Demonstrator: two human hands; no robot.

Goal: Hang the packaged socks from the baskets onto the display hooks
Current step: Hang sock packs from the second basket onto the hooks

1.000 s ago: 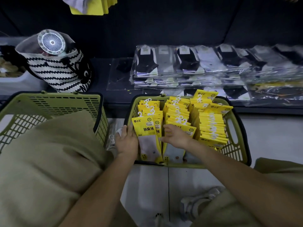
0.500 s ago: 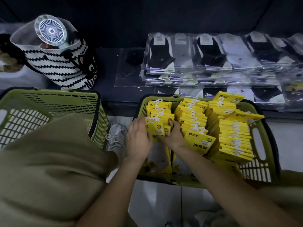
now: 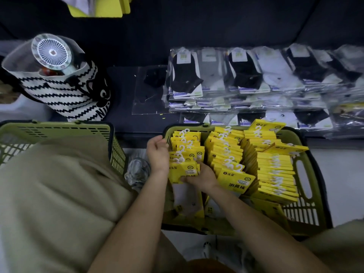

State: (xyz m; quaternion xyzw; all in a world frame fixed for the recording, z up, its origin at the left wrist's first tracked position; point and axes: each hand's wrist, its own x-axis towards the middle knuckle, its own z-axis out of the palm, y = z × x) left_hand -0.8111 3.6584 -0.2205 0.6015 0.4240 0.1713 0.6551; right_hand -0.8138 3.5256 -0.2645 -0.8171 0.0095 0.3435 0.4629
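Yellow sock packs stood upright in three packed rows inside the green basket at three o'clock, nearly filling it.

A dim, dark shelf runs beneath a dark wall, above pale floor.

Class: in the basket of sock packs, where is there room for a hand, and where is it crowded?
Free: bare mesh in the basket's near right corner, beside the right row of packs. Crowded: the left row and middle row.
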